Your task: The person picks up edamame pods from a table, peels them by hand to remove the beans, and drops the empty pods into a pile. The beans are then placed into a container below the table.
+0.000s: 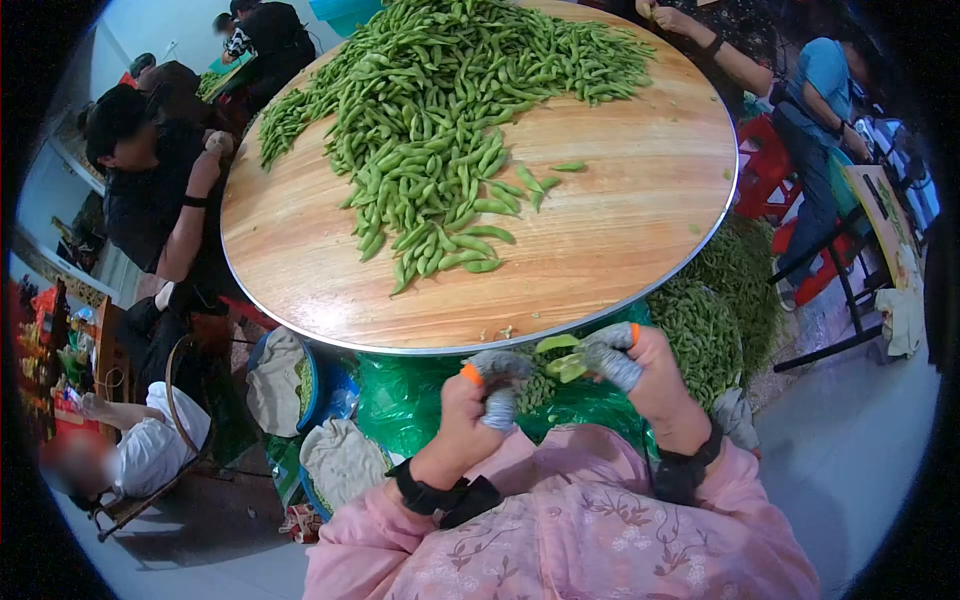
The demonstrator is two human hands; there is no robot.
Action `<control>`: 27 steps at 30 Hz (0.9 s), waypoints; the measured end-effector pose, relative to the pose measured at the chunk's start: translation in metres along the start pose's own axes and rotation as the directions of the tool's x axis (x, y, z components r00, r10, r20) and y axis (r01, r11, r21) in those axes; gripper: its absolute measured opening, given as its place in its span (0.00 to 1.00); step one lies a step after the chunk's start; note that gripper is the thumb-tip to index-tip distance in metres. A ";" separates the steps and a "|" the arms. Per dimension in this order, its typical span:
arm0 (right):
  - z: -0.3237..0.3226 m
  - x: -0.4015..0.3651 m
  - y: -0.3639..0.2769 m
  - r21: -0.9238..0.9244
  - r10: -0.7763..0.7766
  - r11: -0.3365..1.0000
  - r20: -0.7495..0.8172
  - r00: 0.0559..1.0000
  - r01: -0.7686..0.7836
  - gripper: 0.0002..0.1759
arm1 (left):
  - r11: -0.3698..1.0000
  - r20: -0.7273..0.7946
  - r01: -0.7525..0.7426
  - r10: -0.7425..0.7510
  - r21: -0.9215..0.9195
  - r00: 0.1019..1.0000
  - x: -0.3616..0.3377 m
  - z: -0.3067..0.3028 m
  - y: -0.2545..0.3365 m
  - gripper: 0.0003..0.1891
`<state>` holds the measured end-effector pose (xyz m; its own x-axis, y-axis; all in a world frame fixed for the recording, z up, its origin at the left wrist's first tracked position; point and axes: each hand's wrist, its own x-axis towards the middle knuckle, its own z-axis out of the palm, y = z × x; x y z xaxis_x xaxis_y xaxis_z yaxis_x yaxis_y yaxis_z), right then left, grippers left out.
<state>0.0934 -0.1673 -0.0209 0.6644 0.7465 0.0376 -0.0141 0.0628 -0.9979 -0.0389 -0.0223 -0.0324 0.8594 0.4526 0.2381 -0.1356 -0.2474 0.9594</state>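
Above my lap, at the near edge of the round table, my right hand [645, 375] pinches a split edamame pod [567, 362] between thumb and forefinger. My left hand [478, 395] is just left of it, fingers curled in; anything between them is too small to make out. Thumb and forefinger on both hands are wrapped in grey tape, with an orange band on each hand. Beyond them, a large heap of green edamame pods [430, 110] covers the far part of the wooden tabletop [300, 240]. A few loose pods [490, 235] lie at the heap's near side.
Green plastic [400, 395] lies beneath the table edge before me. More beans [695, 335] are piled on the floor at right. Cloth-covered tubs [342, 460] stand at lower left. People sit at left [160, 190] and right [825, 85]; another person's hand [675, 20] is at the far right edge.
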 end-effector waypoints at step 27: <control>-0.018 -0.013 -0.005 0.087 0.388 0.915 0.082 0.918 -0.394 0.07 | 0.810 0.206 -0.308 0.234 0.498 0.950 0.017 0.018 0.003 0.14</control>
<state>0.0985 -0.1892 -0.0177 0.5434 0.7638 -0.3484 -0.3399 -0.1793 -0.9232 -0.0158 -0.0303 -0.0277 0.8865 0.1953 0.4195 -0.1287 -0.7667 0.6289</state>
